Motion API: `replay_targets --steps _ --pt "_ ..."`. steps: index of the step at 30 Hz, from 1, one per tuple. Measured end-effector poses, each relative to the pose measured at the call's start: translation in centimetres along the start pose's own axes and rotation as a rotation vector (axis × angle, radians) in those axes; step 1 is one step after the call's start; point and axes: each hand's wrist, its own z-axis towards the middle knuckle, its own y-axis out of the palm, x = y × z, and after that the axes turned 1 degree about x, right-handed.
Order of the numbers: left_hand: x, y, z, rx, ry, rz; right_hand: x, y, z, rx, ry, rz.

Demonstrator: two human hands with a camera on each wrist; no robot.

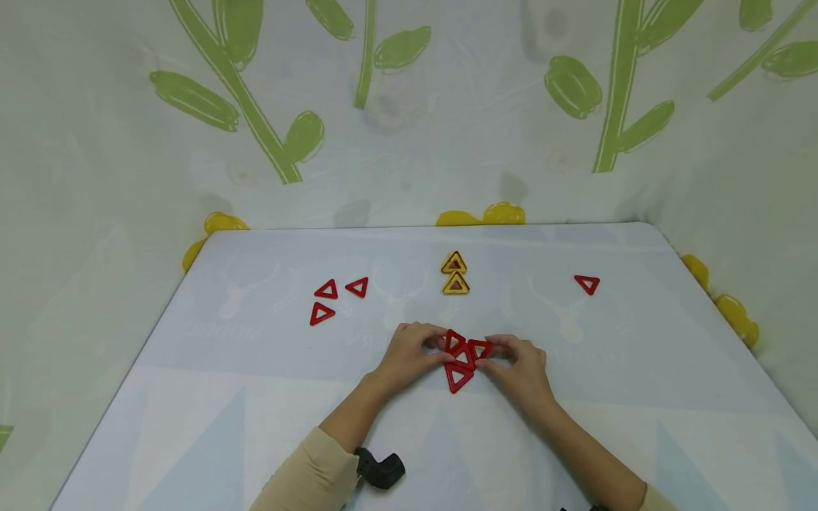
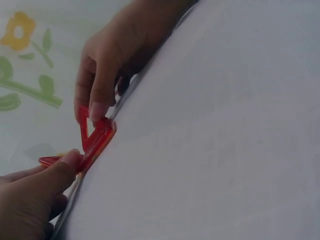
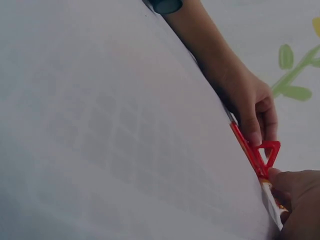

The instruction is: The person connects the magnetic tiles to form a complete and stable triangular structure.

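Note:
My left hand pinches a hollow red triangle at the upper left of a small cluster on the table. From the other side, my right hand pinches another red triangle by its outer side. Between them sits a middle red triangle, with a lower red triangle edge to edge below it. In the left wrist view, one red triangle frame stands tilted up from the flat pieces by the right fingers. Fingertips partly cover the outer pieces.
Several loose red triangles lie beyond the hands: a group at left, including one piece, and a single triangle at right. Two yellow triangles, one nearer and one farther, lie point to base. A leaf-patterned curtain borders the table.

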Motion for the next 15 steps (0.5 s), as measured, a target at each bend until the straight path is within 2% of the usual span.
replay_targets --steps 7,15 --pt "-0.01 -0.11 -0.09 0.004 0.088 0.027 0.34 0.45 -0.16 0.085 -0.225 -0.004" --pt "0.23 -0.24 -0.1 0.022 0.156 0.083 0.29 1.0 -0.12 0.132 -0.357 -0.014"
